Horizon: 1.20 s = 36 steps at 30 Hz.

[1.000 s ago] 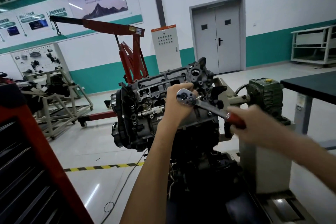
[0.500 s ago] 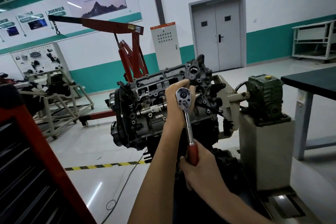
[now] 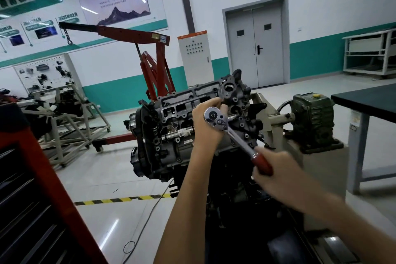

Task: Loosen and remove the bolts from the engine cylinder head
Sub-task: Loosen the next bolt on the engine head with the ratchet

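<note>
A grey engine cylinder head (image 3: 184, 111) sits tilted on an engine stand in the middle of the view, its bolt holes facing me. A chrome ratchet wrench (image 3: 230, 132) with a red handle has its round head against the cylinder head. My left hand (image 3: 205, 126) wraps around the ratchet's head end and hides the socket and the bolt under it. My right hand (image 3: 276, 174) grips the red handle, which points down and to the right.
The stand's green gearbox (image 3: 312, 118) sits on a grey pedestal at right, beside a dark-topped table (image 3: 368, 100). A red tool cabinet (image 3: 32, 199) fills the lower left. A red engine crane (image 3: 150, 58) stands behind, with another engine stand (image 3: 64, 118) at left. A cable (image 3: 147, 218) lies on the floor.
My right hand swung the ratchet handle from pointing right to straight down, then back up to the lower right. My left hand stayed on the ratchet head.
</note>
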Each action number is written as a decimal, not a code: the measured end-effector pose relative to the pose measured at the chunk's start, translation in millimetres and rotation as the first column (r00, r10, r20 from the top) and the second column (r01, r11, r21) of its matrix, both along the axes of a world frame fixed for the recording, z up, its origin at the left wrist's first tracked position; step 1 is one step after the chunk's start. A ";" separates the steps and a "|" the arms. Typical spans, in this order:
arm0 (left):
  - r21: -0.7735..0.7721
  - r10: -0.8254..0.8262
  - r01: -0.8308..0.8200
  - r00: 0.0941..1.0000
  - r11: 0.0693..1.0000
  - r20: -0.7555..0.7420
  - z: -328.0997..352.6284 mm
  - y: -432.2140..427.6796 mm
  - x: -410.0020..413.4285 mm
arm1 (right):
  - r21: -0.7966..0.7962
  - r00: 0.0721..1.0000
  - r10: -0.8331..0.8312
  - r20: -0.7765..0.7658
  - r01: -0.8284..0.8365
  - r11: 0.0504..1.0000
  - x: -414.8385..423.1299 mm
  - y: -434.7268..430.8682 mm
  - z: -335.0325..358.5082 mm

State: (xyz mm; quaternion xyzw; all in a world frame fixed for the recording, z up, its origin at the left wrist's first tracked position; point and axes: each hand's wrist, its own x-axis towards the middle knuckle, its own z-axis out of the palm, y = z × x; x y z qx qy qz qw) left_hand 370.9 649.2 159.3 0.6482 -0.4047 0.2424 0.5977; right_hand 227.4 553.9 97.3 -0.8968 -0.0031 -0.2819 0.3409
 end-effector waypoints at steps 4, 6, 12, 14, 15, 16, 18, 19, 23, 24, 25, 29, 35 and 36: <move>-0.078 -0.043 0.039 0.998 0.996 -0.054 0.2 -9.5 -6.3 | 0.501 0.994 0.095 0.058 -0.111 0.858 12.2 74.2 -33.6; -0.070 -0.033 0.031 0.999 0.997 -0.033 0.1 -9.1 -7.4 | 0.536 0.992 0.116 0.052 -0.125 0.835 14.1 80.1 -35.1; 0.156 -0.120 0.110 0.991 0.982 0.056 8.2 8.0 1.0 | -0.214 0.997 0.052 -0.053 -0.062 0.975 -2.8 -32.3 28.1; 0.239 -0.137 0.114 0.987 0.964 0.080 10.6 5.5 -1.4 | -0.441 0.998 -0.061 -0.032 0.041 0.897 -1.3 -64.4 53.3; 0.256 -0.129 0.103 0.988 0.961 0.087 11.3 2.7 -3.0 | -0.490 0.995 -0.095 0.001 0.083 0.867 -0.1 -73.5 58.2; 0.249 -0.125 0.100 0.988 0.963 0.087 11.0 -0.3 -3.5 | -0.488 0.994 -0.108 0.009 0.098 0.867 1.5 -76.6 56.3; 0.174 -0.087 0.072 0.993 0.982 0.083 6.9 -5.1 -1.0 | -0.348 0.995 -0.091 -0.040 0.071 0.935 0.2 -62.1 35.3; 0.120 -0.053 0.043 0.995 0.992 0.082 4.3 -6.8 0.4 | -0.223 0.996 -0.073 -0.047 0.061 0.973 -1.2 -45.8 20.5; -0.043 -0.009 0.011 0.999 0.999 0.039 -1.4 -14.4 -0.8 | 0.335 0.999 0.008 0.039 -0.020 0.942 4.3 37.2 -26.5; -0.073 0.010 -0.007 0.999 0.997 0.030 -0.9 -16.4 -2.3 | 0.444 0.997 0.048 0.062 -0.070 0.893 9.0 56.2 -33.2; -0.091 0.034 -0.031 0.999 0.995 0.033 0.0 -17.7 -3.3 | 0.518 0.993 0.081 0.082 -0.112 0.848 12.9 71.1 -37.8; -0.050 0.025 -0.023 0.999 0.998 0.035 -0.2 -12.6 -2.5 | 0.456 0.993 0.114 0.030 -0.115 0.883 9.4 60.8 -31.9; 0.224 -0.100 0.085 0.994 0.971 0.054 11.2 6.2 0.5 | -0.357 0.998 -0.056 0.023 0.061 0.932 0.5 -57.4 37.4; 0.241 -0.096 0.075 0.992 0.968 0.078 13.2 5.0 0.8 | -0.423 0.995 -0.086 0.052 0.100 0.901 1.5 -65.7 44.5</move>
